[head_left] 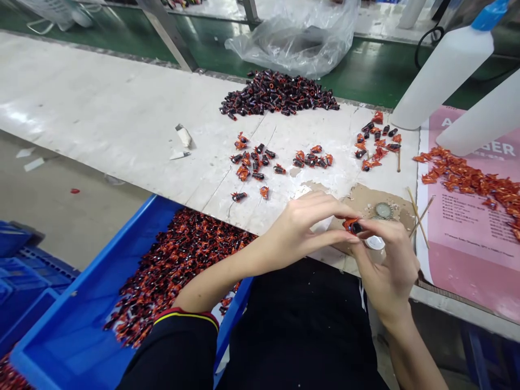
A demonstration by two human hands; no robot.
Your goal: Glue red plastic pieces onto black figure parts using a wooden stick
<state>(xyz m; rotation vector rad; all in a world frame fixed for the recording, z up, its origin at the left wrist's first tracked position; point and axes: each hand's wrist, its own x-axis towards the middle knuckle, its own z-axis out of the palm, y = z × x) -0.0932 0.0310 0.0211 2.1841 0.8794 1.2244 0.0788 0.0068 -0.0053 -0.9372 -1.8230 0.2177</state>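
Small part (352,226), orange flared end, dark glossy barrel, pinched between both hands: left hand (303,227) fingertips clamped on it, right hand (385,265) fingers closed beneath.

There are two tall white plastic bottles (442,70), one clear plastic bag (300,32), one pink printed sheet (467,244), two crossed thin wooden sticks (418,219), one large heap of dark parts (276,95) and three small clusters of orange-and-black plastic parts (252,160).

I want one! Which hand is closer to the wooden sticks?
Right. Both hold a small piece; the right hand is beside the wooden sticks, the left hand farther left.
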